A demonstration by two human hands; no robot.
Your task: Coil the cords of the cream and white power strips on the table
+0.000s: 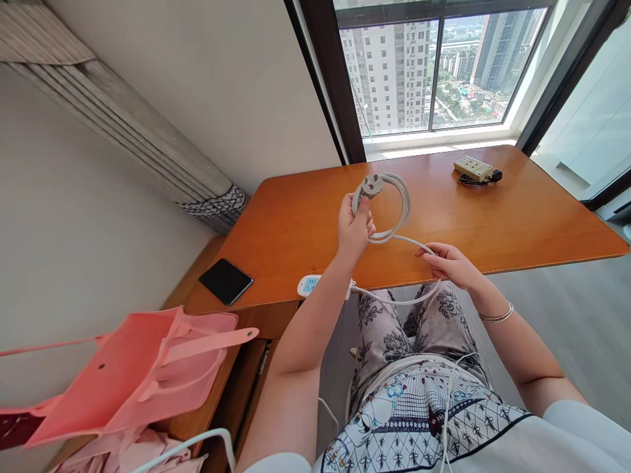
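Observation:
My left hand is closed around a looped white power cord, its three-pin plug at the top near my thumb. From the coil the cord runs right to my right hand, whose fingers pinch it above the table's front edge. Past that hand it hangs in a slack curve and returns left to a white power strip with light blue sockets. The strip lies at the table's near edge, partly hidden behind my left forearm.
On the orange-brown wooden table, a beige power strip with a black plug lies at the far right. A black tablet or phone rests at the left. Beside it is an open pink bag. A window stands behind the table.

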